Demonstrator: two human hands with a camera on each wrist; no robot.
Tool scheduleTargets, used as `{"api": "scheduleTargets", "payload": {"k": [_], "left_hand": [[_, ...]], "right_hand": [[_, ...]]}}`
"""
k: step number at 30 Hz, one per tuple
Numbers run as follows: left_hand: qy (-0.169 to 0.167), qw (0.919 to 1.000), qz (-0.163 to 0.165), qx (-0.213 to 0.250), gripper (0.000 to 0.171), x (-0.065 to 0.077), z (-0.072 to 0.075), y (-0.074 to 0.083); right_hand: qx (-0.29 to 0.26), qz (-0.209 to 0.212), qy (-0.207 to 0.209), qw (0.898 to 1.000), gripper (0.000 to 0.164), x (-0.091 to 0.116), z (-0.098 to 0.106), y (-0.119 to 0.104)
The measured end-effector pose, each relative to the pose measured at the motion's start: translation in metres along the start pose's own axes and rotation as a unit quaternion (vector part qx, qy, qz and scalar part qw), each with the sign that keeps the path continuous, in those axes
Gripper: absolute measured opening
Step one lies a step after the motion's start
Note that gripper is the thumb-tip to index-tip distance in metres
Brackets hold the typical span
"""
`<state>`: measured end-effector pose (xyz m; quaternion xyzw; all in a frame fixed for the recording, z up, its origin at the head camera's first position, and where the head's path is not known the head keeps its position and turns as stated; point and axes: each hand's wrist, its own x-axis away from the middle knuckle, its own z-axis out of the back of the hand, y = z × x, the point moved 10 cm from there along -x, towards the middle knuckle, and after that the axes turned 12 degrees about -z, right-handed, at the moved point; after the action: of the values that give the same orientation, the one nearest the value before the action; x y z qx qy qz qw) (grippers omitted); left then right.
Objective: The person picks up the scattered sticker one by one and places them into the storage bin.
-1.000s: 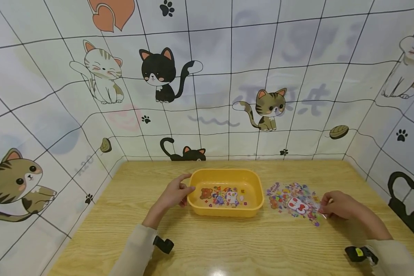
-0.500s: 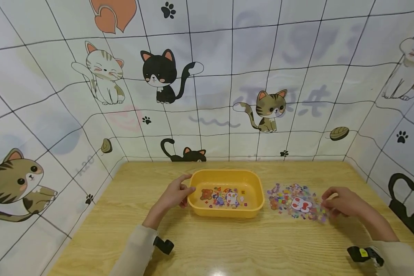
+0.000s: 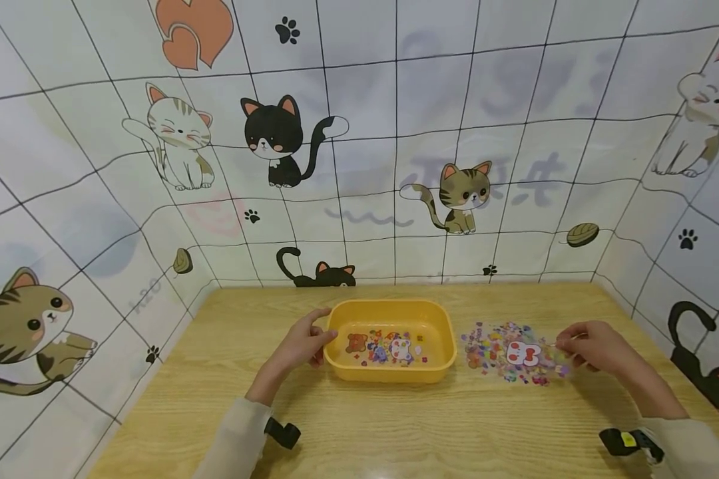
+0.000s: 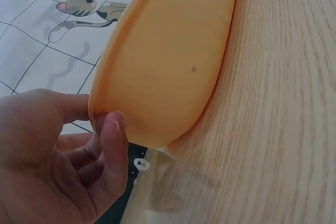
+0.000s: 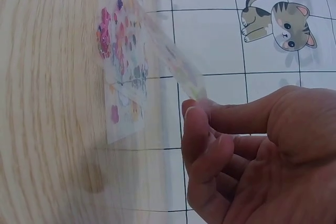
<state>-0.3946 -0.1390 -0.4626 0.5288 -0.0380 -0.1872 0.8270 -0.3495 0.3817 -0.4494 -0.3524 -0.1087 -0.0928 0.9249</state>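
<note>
At the far left of the head view, a striped cat [image 3: 50, 306] is sitting as a print on the pale, gridded wall covering [image 3: 365, 100]. From the bottom edge, left of centre, a light sleeve [image 3: 230, 439] with a black wrist device [image 3: 283, 434] is leading up to the left hand [image 3: 296, 344]. That hand is holding the left end of a yellow tray [image 3: 389, 374], its fingers partly curled and pinching the rim, as the left wrist view is also showing. The tray is resting on a wood-grain table [image 3: 395, 426] in the lower middle of the frame. On its floor, a brown bear figure [image 3: 356, 343], a white animal figure [image 3: 401, 349] and many small colourful shapes are lying together.

Right of the tray, colourful patterned sheeting is spreading toward the right hand [image 3: 596, 346], with a white face and red bow [image 3: 523, 354] showing in it; which sheet bears that face is hard to tell. In the right wrist view, the right hand is pinching the edge of a clear sheet [image 5: 181, 69] between thumb and fingertip, its other fingers curling loosely. That sheet is slanting above the table, while a lower patterned sheet [image 5: 123, 121] is lying left of it. In the lower right of the head view, a second black wrist device [image 3: 620, 441] is showing beside the right sleeve [image 3: 689, 446].
</note>
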Motion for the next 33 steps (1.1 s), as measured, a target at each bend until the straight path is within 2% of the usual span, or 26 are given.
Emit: {"api": "scheduleTargets", "payload": {"k": [8, 18, 22, 33], "left_hand": [[0.003, 1.0000, 0.004, 0.004, 0.061, 0.001, -0.002, -0.004], [0.000, 1.0000, 0.002, 0.005, 0.061, 0.001, -0.002, -0.003], [-0.001, 1.0000, 0.002, 0.004, 0.062, 0.001, -0.003, -0.003], [-0.001, 1.0000, -0.002, 0.005, 0.062, 0.002, -0.002, -0.002]], "right_hand": [[-0.004, 0.000, 0.015, 1.000, 0.034, 0.003, 0.003, 0.001], [-0.007, 0.003, 0.077, 0.997, 0.038, 0.010, 0.024, -0.007], [-0.015, -0.006, 0.092, 0.996, 0.038, 0.013, 0.030, -0.010], [-0.018, 0.010, 0.129, 0.991, 0.044, 0.025, 0.040, -0.023]]}}
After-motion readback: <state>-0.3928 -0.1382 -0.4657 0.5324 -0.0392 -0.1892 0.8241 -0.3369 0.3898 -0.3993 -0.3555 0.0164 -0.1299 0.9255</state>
